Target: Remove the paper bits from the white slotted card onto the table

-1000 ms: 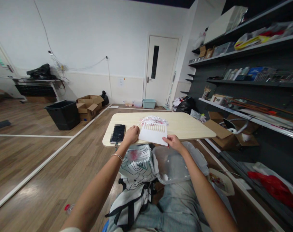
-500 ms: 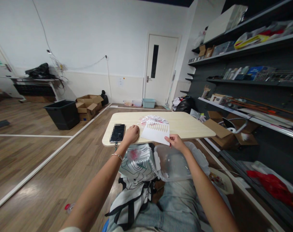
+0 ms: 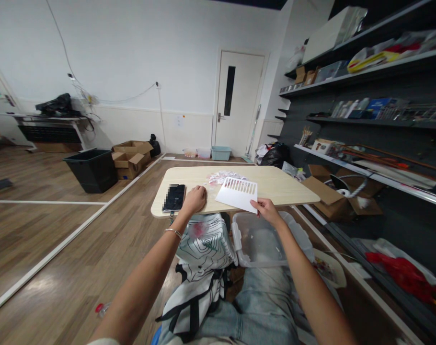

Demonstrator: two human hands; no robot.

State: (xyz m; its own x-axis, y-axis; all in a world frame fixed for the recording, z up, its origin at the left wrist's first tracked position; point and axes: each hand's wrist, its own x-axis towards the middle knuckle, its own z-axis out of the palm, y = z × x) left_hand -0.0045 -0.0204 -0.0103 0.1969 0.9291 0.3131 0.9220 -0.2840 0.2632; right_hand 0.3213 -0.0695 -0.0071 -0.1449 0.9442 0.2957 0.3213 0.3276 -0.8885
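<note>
My right hand (image 3: 265, 209) pinches a corner of the slotted card (image 3: 237, 194). My left hand (image 3: 196, 199) rests curled beside the phone (image 3: 175, 197).

On the table (image 3: 275, 184), the phone (image 3: 175, 197) shows a blurred-out screen, and the white sheet (image 3: 237, 194) hides part of the paper scraps (image 3: 220, 177).

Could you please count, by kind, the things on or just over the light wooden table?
phone: 1
white slotted sheet, held at its corner by the right hand: 1
pile of paper scraps: 1
Total: 3
</note>
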